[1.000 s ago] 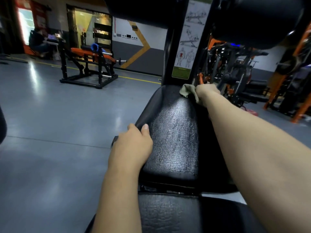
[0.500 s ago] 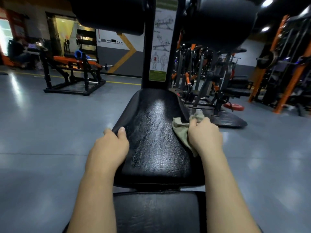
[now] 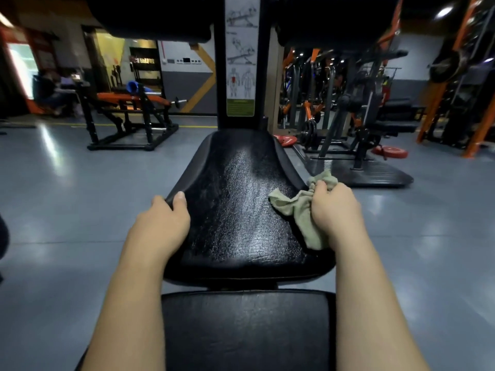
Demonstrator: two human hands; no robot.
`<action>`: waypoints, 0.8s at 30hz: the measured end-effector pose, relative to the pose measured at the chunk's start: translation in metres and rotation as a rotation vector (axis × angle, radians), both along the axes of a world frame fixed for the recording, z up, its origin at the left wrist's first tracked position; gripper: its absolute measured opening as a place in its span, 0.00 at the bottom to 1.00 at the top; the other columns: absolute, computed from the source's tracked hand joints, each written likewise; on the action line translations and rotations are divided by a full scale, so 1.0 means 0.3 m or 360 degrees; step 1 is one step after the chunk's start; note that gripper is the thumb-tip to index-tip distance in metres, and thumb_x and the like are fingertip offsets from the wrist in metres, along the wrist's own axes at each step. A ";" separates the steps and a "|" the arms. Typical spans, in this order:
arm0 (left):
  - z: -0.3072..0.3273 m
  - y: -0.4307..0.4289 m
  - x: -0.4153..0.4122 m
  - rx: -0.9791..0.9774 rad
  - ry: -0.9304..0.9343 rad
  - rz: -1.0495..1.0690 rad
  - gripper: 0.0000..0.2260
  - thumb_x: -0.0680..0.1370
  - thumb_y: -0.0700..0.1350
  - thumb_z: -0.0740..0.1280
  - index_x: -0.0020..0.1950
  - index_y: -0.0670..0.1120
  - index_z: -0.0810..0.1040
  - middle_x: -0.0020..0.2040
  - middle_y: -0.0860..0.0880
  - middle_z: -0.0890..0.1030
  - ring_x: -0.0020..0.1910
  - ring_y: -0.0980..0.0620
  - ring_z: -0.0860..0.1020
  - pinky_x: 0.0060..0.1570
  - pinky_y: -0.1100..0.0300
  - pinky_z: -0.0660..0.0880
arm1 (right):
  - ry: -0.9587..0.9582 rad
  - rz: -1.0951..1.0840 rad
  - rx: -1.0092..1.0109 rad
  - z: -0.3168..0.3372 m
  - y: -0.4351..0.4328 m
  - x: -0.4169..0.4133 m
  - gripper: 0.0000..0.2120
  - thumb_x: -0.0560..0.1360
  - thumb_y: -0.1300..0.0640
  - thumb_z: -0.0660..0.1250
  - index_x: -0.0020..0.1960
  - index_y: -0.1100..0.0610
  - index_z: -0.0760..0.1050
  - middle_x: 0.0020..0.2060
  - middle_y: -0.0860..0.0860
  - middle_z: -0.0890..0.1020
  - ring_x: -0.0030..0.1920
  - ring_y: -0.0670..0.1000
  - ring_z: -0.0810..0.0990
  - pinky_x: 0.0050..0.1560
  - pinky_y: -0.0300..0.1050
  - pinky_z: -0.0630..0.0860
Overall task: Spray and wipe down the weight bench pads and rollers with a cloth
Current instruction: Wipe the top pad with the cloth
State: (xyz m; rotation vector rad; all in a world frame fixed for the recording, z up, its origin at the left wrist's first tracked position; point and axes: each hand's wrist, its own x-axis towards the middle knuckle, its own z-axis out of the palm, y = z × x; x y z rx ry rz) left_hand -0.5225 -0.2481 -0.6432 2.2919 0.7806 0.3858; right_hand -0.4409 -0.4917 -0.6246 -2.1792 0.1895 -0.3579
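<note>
Since a second ago, the right hand (image 3: 334, 207) has drawn the cloth (image 3: 297, 210) back from the far end of the seat pad (image 3: 235, 199), near the post, to the pad's right edge, closer to the person. The left hand (image 3: 160, 223) has kept its place on the opposite edge.

Seen from a head-worn camera looking down two bare forearms. The seat pad is black and textured, narrow at its far end and wider toward the viewer, and its middle shines under the lights. The left hand grips the pad's left edge, with the thumb lying on top and the fingers curled over the side. The right hand is closed around a bunched pale green cloth, which lies against the right edge, with one corner spread onto the top surface and another hanging below the hand.

A second black pad (image 3: 246, 330) sits nearer the viewer, just behind the seat pad, between the forearms. A black upright post (image 3: 221, 76) rises from the far end of the seat pad and carries an exercise diagram sticker (image 3: 241, 54). Two dark padded rollers (image 3: 150, 17) jut out on either side of the post at the top of the view.

Around it lie a grey gym floor (image 3: 67, 210), an orange and black bench machine (image 3: 128, 113) to the left, and red weight plates (image 3: 392, 151) beside racks to the right.
</note>
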 end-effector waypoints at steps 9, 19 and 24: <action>-0.003 -0.003 0.000 0.0062 0.0028 0.0027 0.28 0.85 0.61 0.48 0.72 0.42 0.68 0.70 0.35 0.73 0.68 0.34 0.71 0.59 0.45 0.67 | 0.0109 0.0199 -0.0334 0.034 -0.022 -0.142 0.16 0.81 0.60 0.56 0.68 0.56 0.68 0.60 0.64 0.76 0.55 0.63 0.73 0.51 0.50 0.68; 0.015 -0.025 -0.004 0.0042 0.0037 0.0025 0.28 0.86 0.60 0.47 0.76 0.42 0.65 0.72 0.36 0.71 0.70 0.35 0.71 0.55 0.47 0.64 | 0.0027 0.0080 0.0081 0.009 -0.013 -0.109 0.18 0.84 0.55 0.57 0.73 0.50 0.67 0.65 0.59 0.77 0.64 0.62 0.74 0.60 0.50 0.69; 0.009 -0.015 -0.009 0.0017 0.0021 0.0027 0.28 0.86 0.60 0.48 0.77 0.42 0.64 0.73 0.36 0.71 0.71 0.35 0.70 0.66 0.44 0.67 | 0.0105 0.0226 -0.0283 0.024 -0.035 -0.145 0.13 0.84 0.51 0.56 0.66 0.54 0.65 0.60 0.62 0.77 0.56 0.62 0.72 0.51 0.51 0.66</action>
